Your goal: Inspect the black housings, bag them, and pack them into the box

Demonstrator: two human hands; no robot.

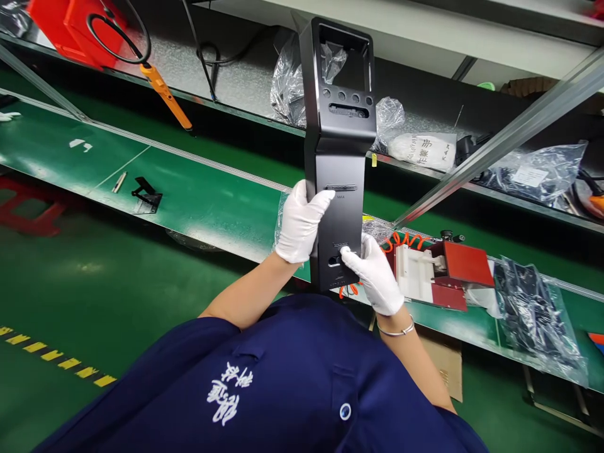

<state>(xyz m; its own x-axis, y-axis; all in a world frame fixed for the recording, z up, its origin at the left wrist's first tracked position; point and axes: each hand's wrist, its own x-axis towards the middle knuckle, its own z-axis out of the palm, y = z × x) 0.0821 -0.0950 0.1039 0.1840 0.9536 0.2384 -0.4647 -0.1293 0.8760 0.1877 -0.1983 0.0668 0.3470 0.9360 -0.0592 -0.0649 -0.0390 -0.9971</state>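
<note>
While the left hand (302,223) and right hand (376,275) grip the panel (338,160) by opposite edges before the bench (202,198), steadying it seems the step; shifting it would call for 2 firm grips.

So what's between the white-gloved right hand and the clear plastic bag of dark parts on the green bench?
The head view shows a boxy red and white fixture there, with some whitish sheeting beside it, nearer the bag.

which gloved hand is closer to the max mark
The left hand: it holds the black panel right beside the MAX mark, while the right hand holds lower, near the bottom end.
</note>
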